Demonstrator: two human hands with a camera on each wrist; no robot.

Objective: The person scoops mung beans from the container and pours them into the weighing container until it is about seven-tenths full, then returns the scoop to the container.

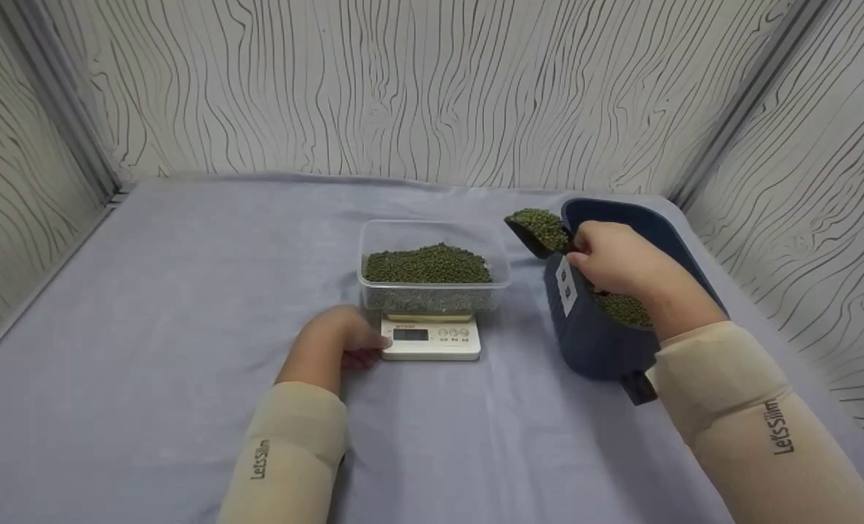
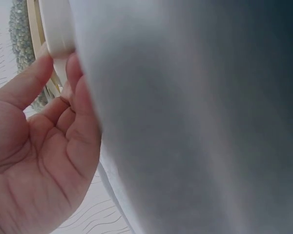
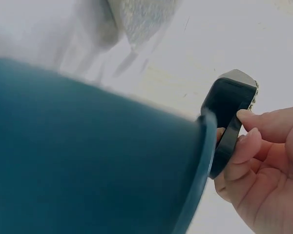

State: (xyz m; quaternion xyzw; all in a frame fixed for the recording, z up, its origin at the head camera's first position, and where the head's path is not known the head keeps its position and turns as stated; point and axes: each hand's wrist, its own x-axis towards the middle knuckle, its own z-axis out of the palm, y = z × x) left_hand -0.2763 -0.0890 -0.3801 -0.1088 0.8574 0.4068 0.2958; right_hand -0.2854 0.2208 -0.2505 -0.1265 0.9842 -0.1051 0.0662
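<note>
My right hand (image 1: 613, 258) grips the handle of a black scoop (image 1: 525, 239) heaped with small green beans, held above the left rim of a dark blue bin (image 1: 584, 353). In the right wrist view, thumb and fingers curl round the scoop's handle (image 3: 228, 141). More beans (image 1: 624, 309) lie inside the bin. My left hand (image 1: 341, 331) pinches the near left corner of a white digital scale (image 1: 432, 351), thumb on top, fingers at its side. A clear plastic box (image 1: 435, 286) stands on the scale, with a mound of green beans (image 1: 432, 263) inside.
A light purple cloth (image 1: 184, 291) covers the table. Wood-grain patterned panels (image 1: 373, 87) enclose the back and sides. A black tab (image 1: 639, 388) sticks out at the bin's near end. The bin stands right of the scale, with a cloth-covered gap between them.
</note>
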